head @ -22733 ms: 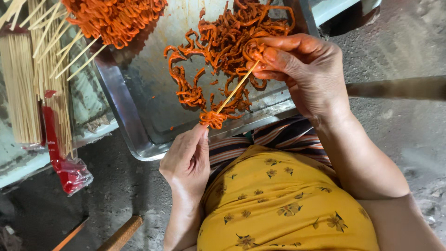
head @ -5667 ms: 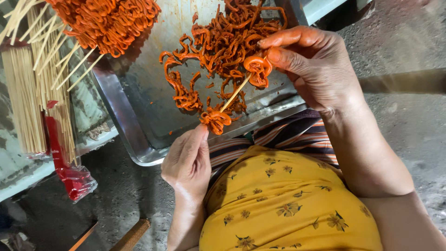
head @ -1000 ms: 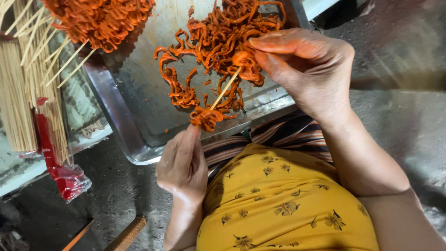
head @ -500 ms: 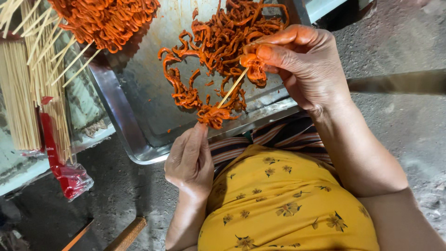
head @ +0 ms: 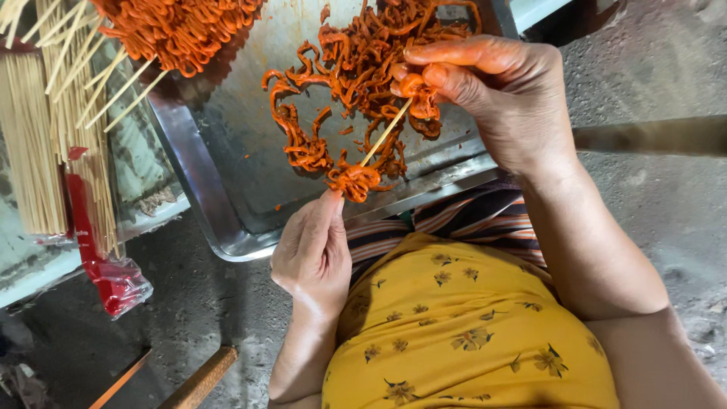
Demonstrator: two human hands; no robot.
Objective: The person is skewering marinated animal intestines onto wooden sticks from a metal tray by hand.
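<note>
Fingers [head: 326,220] of left hand [head: 314,254] pinched shut on lower end of bamboo skewer [head: 385,133], beside a bunched orange strip [head: 354,180]. Long axis slanting up and right, over steel tray [head: 198,189]. Right hand [head: 503,95] closed on another marinated strip [head: 415,91] at the upper tip, nearer the loose heap [head: 363,53].

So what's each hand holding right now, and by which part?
Left hand pinches the skewer at its lower end. Right hand presses an orange strip onto its upper tip.
</note>
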